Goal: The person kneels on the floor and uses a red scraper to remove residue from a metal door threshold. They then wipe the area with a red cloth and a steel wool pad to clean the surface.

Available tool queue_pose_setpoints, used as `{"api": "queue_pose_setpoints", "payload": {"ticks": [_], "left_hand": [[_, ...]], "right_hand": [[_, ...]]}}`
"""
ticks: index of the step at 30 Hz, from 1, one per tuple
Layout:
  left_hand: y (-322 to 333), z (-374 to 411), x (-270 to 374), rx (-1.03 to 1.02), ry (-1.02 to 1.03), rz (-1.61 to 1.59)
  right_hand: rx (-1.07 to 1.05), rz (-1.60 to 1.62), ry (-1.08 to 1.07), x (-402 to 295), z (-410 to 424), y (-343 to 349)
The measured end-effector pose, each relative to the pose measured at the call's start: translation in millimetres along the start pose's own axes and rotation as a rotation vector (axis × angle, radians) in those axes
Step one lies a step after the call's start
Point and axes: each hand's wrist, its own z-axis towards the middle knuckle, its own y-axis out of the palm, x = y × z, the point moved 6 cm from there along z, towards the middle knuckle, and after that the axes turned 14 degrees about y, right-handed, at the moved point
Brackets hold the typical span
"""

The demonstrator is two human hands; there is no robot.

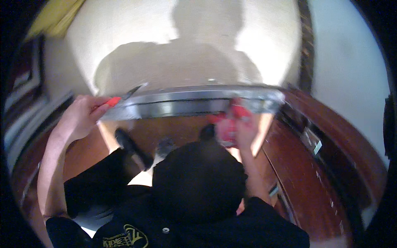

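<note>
My left hand is closed around the red handle of a thin-bladed hand tool, perhaps a scraper or knife. Its dark blade points up and right over the left end of a metal sill or track. At the right of that sill is my right hand, blurred, holding a red and white cloth against or just over its near edge. Whitish smears, possibly foam or dirt, cover the sill's right end.
Beyond the sill lies a pale surface with my shadow on it. Reddish-brown wooden door or frame panels stand at the right, with a metal latch plate. Dark framing and a yellow cloth-like thing are at the left. A dark shoe shows below.
</note>
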Motion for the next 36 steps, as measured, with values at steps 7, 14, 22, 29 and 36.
{"api": "queue_pose_setpoints", "payload": {"ticks": [7, 14, 22, 29, 36], "left_hand": [[68.5, -113.0, -83.5, -0.231, -0.419, -0.081], [179.4, -161.1, -143.0, -0.35, -0.414, -0.178], [244.8, -170.6, -212.7, -0.241, -0.136, -0.158], [306.3, -188.0, -235.1, -0.099, 0.033, -0.285], [359.0, -212.4, -267.9, -0.175, -0.008, -0.385]], "right_hand": [[0.454, -0.605, -0.325, 27.5, 54.0, -21.0], [0.509, -0.873, 0.036, 6.1, 32.3, 49.5], [0.025, -0.607, 0.441, -15.9, 30.8, 126.3], [0.178, -1.167, 0.182, -56.2, -59.3, 214.4], [0.712, -0.514, 0.237, -84.6, -194.9, 344.9]]}}
